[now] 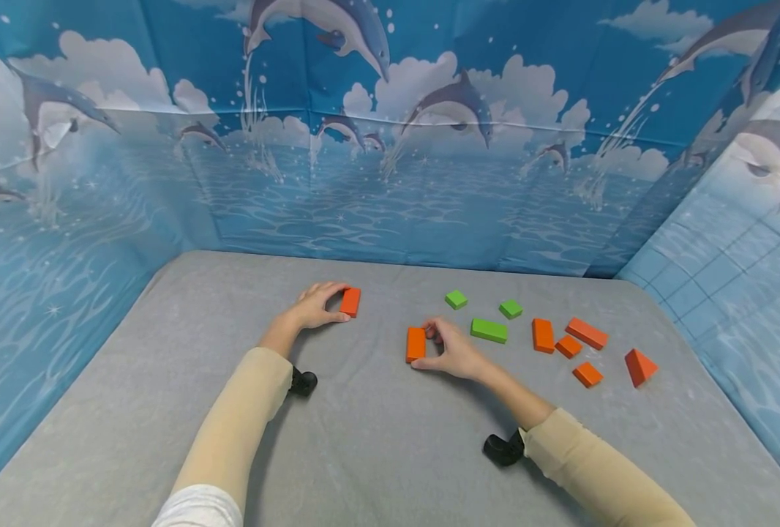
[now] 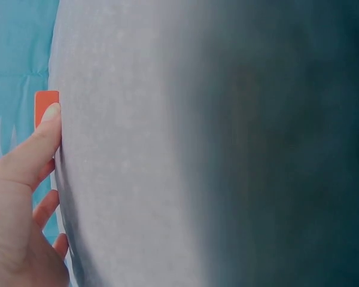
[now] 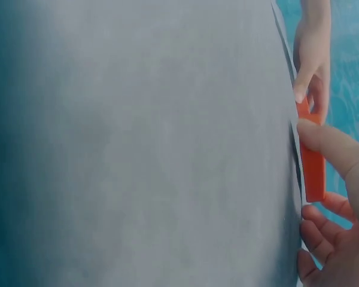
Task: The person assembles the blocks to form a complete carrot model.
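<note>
My left hand [image 1: 312, 306] pinches a red-orange rectangular block [image 1: 351, 301] between thumb and forefinger at its two short ends. In the left wrist view the thumb lies against that block [image 2: 46, 101]. To the right and nearer to me, my right hand [image 1: 454, 350] holds an orange rectangular block [image 1: 415, 344], thumb at its near end and forefinger at its far end. The right wrist view has this block [image 3: 312, 161] under the thumb, with the other fingers loosely bent below. A gap of grey cloth lies between the two blocks.
Right of my right hand are a long green block [image 1: 489, 330] and two small green blocks, one of them [image 1: 456, 299] farther back. Farther right lie several orange blocks, including an upright-looking one [image 1: 543, 335] and a triangular one [image 1: 640, 367]. A dolphin-print curtain [image 1: 390, 197] encloses the grey table [image 1: 377, 446].
</note>
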Motion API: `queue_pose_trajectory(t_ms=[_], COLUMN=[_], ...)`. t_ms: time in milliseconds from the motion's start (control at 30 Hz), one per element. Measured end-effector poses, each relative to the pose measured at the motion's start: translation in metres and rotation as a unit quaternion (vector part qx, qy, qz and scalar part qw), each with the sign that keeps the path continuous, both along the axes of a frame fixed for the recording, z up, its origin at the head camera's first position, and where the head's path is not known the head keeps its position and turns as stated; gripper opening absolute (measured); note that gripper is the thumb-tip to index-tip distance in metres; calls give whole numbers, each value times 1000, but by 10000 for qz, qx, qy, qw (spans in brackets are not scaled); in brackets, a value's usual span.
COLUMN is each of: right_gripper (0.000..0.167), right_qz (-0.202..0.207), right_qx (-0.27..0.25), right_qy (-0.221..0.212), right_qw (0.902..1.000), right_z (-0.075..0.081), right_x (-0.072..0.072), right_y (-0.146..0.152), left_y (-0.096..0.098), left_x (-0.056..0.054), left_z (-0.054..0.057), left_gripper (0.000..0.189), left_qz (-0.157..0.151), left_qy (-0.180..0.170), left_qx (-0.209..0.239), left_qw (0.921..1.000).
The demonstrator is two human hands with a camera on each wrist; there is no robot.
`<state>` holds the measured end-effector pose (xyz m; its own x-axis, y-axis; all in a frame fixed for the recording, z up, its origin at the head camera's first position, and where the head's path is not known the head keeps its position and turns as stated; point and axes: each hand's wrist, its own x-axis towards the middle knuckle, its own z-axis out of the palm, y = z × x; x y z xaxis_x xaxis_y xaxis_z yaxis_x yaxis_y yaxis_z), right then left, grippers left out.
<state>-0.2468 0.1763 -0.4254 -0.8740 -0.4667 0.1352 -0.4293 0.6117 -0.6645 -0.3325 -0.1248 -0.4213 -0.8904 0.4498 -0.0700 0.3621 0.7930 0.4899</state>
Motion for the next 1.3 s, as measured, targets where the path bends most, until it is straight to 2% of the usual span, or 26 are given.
queue_pose_trajectory(t_ms=[133, 333, 633, 767, 900, 1067, 1300], right_gripper=[60, 59, 60, 61, 62, 62, 62], right_qz=[-25, -87, -107, -169, -265, -360, -369], right_qx=[78, 257, 239, 143, 6, -167, -208], right_qy=[238, 232, 149, 95, 5, -68, -219], right_qw=[9997, 9994, 9995, 9997, 9996, 9992, 9989], right_z=[-3, -3, -5, -6, -8, -11, -12], right_x=[1, 2, 2, 3, 4, 4, 2], right_y=[-1, -1, 0, 0, 0, 1, 1], left_y=[1, 2, 4, 9, 19, 35, 56], left_x=[-1, -2, 3, 11, 23, 40, 60], left_z=[0, -2, -3, -2, 1, 2, -3], left_gripper=[70, 70, 71, 71, 68, 64, 62], left_qz=[56, 113, 230, 63, -194, -446, -655], left_qy=[-40, -62, 52, 100, -137, -362, -274], left_qx=[12, 95, 778, 1236, 1676, 1866, 1861], left_qw=[10000, 9999, 9967, 9923, 9856, 9808, 9800])
